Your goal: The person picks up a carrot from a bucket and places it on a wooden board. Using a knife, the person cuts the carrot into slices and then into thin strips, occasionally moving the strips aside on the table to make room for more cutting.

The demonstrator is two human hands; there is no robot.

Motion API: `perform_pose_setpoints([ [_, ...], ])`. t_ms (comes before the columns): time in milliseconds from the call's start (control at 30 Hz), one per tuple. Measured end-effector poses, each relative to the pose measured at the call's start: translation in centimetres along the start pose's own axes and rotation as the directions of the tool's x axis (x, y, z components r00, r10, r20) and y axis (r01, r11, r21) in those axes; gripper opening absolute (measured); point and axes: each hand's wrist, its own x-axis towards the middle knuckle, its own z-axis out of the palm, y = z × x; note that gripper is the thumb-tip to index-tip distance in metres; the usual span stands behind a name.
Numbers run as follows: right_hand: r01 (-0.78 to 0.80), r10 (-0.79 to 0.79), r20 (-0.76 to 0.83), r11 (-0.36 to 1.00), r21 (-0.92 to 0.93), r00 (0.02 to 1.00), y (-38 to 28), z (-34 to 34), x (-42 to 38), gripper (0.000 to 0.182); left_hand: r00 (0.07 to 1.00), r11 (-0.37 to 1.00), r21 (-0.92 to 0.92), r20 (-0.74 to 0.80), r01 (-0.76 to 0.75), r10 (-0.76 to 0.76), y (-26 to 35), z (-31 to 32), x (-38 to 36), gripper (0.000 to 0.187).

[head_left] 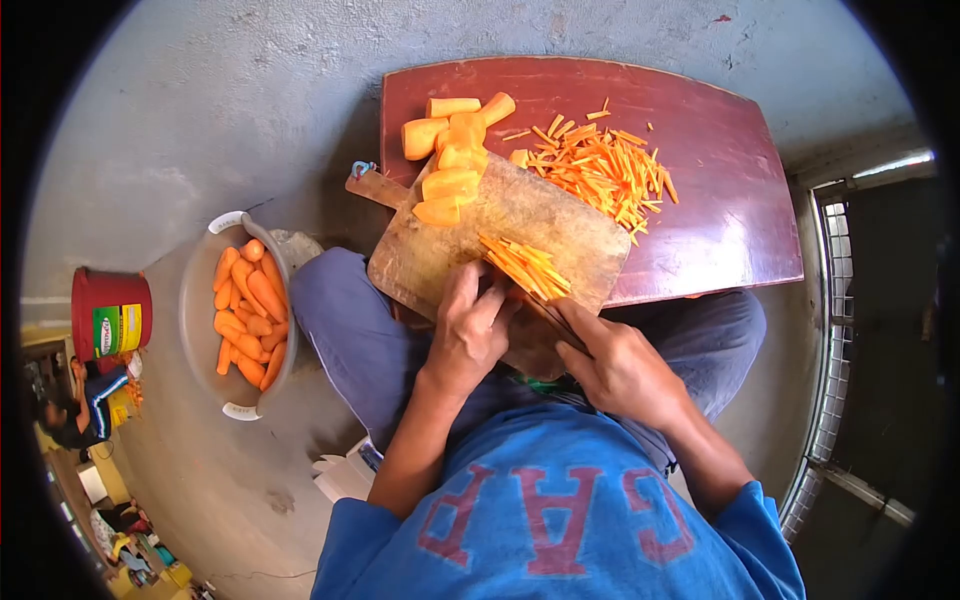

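Observation:
A wooden cutting board (575,230) with a handle lies tilted over my lap and the table edge. My right hand (625,365) is wrapped round a knife (545,312), whose dark blade points up and left across the board. Beside the blade, my left hand (470,325) has its fingers curled at the near end of a bundle of carrot sticks (525,265). Those fingertips are partly hidden. Thick carrot chunks (455,150) sit on the board's upper left and the table behind it. A pile of cut carrot strips (605,170) lies past the board's far edge.
The board rests partly on a reddish-brown table (720,190) against a blue wall. On the floor at left stand a grey basin (205,365) of whole carrots (250,310) and a red bucket (85,315). Farther off, another person (85,405) sits. A barred door (835,300) is at right.

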Motion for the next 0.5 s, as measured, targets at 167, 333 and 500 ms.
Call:
perform_pose_setpoints([
  [167,0.03,-0.029,0.027,0.999,-0.019,0.999,0.6,-0.2,1.8,0.055,0.997,0.998,-0.002,0.052,0.056,-0.056,0.4,-0.4,-0.2,0.041],
  [333,0.001,-0.001,-0.005,1.0,0.0,1.0,0.6,0.3,-0.3,0.048,0.998,1.0,0.024,0.052,0.02,-0.021,0.2,-0.5,-0.5,0.041],
  [500,0.09,-0.091,-0.051,0.995,-0.032,0.995,1.2,0.5,1.0,0.049,0.999,1.0,-0.001,0.044,0.014,-0.014,-0.1,-0.5,-0.4,0.041],
])
